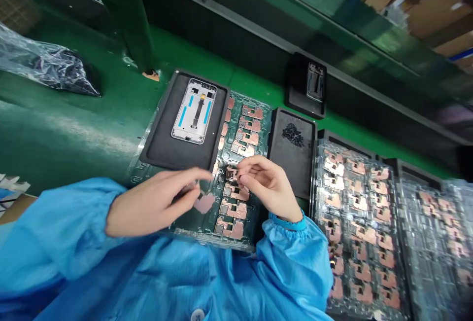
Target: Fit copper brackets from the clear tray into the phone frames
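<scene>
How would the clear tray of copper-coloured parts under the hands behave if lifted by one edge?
The clear tray looks thin and moulded, so it would probably flex or sag rather than stay flat. Its copper-coloured parts sit in shallow pockets, so tilting might spill them. It seems light for its size, being thin plastic with small parts.

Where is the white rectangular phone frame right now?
Head view, left of centre: the white rectangular phone frame lies on a dark grey mat, beyond the left hand.
</scene>
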The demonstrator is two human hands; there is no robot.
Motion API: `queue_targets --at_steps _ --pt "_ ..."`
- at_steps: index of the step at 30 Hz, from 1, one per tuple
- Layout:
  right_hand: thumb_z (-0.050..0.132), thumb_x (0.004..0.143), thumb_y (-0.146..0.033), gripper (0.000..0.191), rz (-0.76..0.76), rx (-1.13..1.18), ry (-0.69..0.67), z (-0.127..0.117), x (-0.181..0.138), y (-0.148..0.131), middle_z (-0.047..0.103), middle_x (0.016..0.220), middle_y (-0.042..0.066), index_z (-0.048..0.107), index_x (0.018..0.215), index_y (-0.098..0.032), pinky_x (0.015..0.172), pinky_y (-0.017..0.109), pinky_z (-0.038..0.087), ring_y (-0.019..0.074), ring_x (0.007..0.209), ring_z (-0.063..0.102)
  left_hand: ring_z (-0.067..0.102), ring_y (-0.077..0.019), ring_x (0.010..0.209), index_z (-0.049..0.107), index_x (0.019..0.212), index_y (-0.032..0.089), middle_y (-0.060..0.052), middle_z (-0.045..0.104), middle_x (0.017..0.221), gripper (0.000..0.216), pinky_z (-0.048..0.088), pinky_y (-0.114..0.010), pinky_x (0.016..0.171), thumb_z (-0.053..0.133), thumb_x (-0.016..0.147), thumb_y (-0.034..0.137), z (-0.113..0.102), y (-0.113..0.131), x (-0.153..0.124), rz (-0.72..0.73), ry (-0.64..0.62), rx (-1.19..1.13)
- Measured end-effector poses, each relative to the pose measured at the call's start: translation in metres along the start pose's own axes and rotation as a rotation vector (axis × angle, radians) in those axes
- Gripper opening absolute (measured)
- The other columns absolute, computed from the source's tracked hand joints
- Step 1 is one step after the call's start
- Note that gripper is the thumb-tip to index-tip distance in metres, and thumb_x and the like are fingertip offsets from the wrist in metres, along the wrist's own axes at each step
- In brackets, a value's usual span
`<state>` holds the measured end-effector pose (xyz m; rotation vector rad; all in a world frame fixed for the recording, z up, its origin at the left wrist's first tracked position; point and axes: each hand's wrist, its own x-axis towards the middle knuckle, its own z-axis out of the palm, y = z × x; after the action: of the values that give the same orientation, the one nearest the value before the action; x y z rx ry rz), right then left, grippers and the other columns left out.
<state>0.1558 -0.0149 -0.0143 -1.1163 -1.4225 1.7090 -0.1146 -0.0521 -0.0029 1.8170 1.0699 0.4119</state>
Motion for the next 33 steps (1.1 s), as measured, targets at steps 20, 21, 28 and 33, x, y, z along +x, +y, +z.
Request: queue_targets --at_steps 20,21,28,33 --pt "0.084 0.084 -0.028 0.038 0.208 0.165 -0.080 0.027 0.017 0.015 0.069 0.081 -0.003 0.048 0.097 -0.025 0.070 0.028 0.054 0.0124 0.070 0.066 0.056 -0.0132 0.063 0.039 0.122 0.020 0.000 0.061 0.088 0.019 0.042 -0.028 0.064 0.035 0.104 0.018 -0.017 -0.021 0.051 0.164 -0.080 -0.064" --pt "0.084 0.084 -0.029 0.039 0.209 0.154 -0.075 0.028 0.017 0.014 0.069 0.080 -0.003 0.048 0.096 -0.025 0.071 0.028 0.054 0.0128 0.070 0.065 0.056 -0.0130 0.063 0.039 0.122 0.020 -0.001 0.061 0.091 0.019 0.042 -0.028 0.064 0.035 0.104 0.018 -0.017 -0.021 0.051 0.168 -0.076 -0.056" --pt "0.078 0.088 -0.026 0.030 0.171 0.095 -0.065 0.032 0.016 0.014 0.068 0.084 -0.002 0.049 0.097 -0.025 0.072 0.029 0.054 0.0124 0.072 0.063 0.059 -0.0143 0.069 0.040 0.123 0.021 -0.004 0.063 0.099 0.022 0.044 -0.029 0.066 0.036 0.102 0.015 -0.016 -0.022 0.053 0.182 -0.096 -0.058" --pt "0.074 0.090 -0.025 0.024 0.154 0.046 -0.061 0.035 0.014 0.011 0.067 0.088 -0.001 0.050 0.096 -0.024 0.073 0.029 0.054 0.0135 0.076 0.063 0.057 -0.0146 0.062 0.040 0.124 0.021 -0.001 0.062 0.085 0.022 0.042 -0.028 0.061 0.037 0.103 0.016 -0.014 -0.023 0.052 0.212 -0.108 -0.070"
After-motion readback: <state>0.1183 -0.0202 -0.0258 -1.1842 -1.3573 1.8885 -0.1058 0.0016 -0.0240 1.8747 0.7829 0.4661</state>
